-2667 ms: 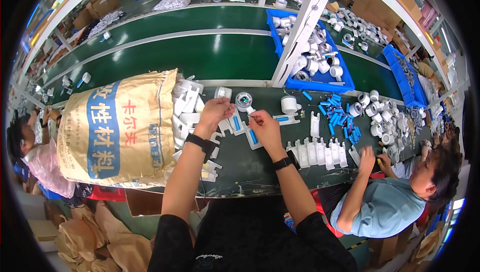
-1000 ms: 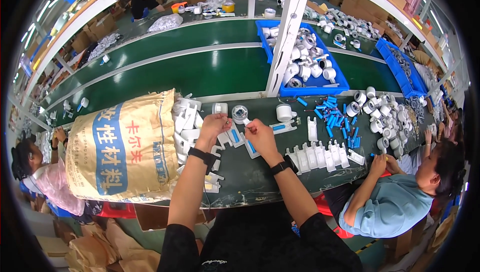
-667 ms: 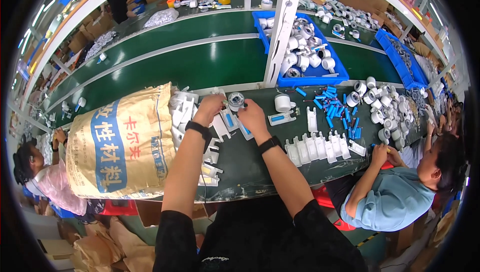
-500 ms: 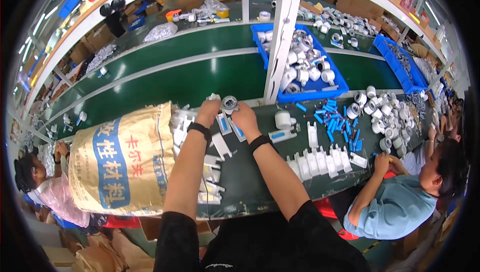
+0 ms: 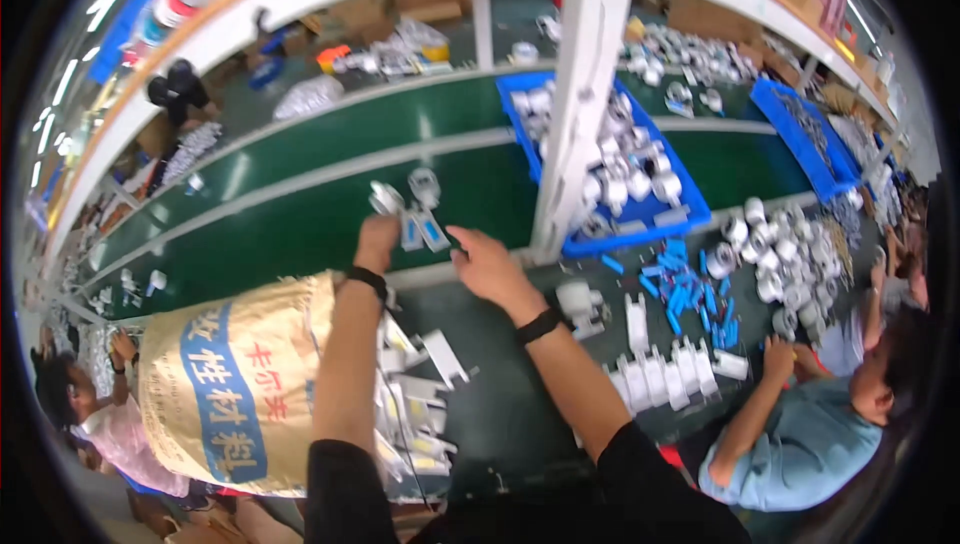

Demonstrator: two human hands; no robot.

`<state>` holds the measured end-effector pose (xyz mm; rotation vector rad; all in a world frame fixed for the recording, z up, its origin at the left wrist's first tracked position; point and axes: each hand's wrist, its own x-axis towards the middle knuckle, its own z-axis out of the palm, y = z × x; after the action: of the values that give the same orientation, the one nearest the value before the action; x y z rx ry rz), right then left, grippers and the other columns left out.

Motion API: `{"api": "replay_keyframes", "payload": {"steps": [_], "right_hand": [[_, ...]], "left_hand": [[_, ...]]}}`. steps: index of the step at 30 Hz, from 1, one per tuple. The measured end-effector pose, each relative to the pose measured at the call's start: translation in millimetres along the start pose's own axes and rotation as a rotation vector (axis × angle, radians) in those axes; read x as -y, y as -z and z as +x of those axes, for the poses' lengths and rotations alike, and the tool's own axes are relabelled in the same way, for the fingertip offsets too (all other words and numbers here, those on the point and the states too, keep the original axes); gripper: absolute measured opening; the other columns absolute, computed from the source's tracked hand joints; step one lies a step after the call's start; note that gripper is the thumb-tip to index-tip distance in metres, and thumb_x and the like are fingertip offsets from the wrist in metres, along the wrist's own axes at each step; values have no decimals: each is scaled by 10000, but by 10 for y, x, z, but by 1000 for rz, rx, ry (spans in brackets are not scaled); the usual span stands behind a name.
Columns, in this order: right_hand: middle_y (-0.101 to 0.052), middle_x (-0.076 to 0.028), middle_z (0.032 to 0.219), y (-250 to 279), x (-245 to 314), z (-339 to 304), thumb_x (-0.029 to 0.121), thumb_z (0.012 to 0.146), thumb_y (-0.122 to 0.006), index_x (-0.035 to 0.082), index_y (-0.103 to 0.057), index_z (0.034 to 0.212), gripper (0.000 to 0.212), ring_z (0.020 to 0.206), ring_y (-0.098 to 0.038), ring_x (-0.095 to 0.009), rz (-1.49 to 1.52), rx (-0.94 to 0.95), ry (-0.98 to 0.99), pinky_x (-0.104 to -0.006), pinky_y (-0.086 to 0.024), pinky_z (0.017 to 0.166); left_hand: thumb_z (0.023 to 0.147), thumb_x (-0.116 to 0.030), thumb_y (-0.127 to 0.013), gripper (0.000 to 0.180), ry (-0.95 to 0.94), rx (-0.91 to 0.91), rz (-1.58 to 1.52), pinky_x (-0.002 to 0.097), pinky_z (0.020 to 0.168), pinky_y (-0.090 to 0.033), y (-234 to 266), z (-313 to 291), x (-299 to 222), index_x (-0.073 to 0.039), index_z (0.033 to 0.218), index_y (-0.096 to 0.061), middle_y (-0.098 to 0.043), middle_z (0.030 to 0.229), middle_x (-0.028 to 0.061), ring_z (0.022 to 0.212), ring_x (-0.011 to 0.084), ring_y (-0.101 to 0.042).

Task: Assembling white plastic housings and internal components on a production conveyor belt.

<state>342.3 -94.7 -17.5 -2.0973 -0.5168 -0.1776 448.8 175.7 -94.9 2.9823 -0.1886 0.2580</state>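
Observation:
Two white round-headed units, a left one (image 5: 385, 198) and a right one (image 5: 424, 187), lie side by side on the green conveyor belt (image 5: 300, 199), a blue battery showing in each handle. My left hand (image 5: 377, 242) is against the left unit; its fingers are blurred and mostly hidden. Just right of the handles, my right hand (image 5: 492, 266) is held apart from the units, fingers loosely stretched and nothing in them. On the bench below lie white plastic housings (image 5: 425, 414) and, to the right, a white round-headed part (image 5: 577, 299).
A large printed sack (image 5: 230, 384) stands at the left. Rows of white housings (image 5: 665, 374), loose blue batteries (image 5: 690, 289) and piled white round parts (image 5: 780, 259) lie at the right. A blue tray (image 5: 690, 229) sits behind a white post (image 5: 575, 104). A co-worker (image 5: 800, 444) sits at the right.
Both hands have moved forward from the bench to the belt, carrying the round-headed units there. My right hand has let go of its unit. The view has shifted too.

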Motion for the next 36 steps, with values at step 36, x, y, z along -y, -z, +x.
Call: {"api": "replay_keyframes", "payload": {"steps": [36], "right_hand": [[-682, -27, 1053, 201, -285, -1351, 247, 762, -805, 146, -708, 1061, 330, 1071, -532, -267, -484, -136, 39, -423, -360, 895]], "left_hand": [[628, -277, -890, 807, 261, 197, -741, 359, 967, -496, 483, -1492, -1480, 28, 1285, -534, -669, 1184, 205, 1113, 323, -657]]}}
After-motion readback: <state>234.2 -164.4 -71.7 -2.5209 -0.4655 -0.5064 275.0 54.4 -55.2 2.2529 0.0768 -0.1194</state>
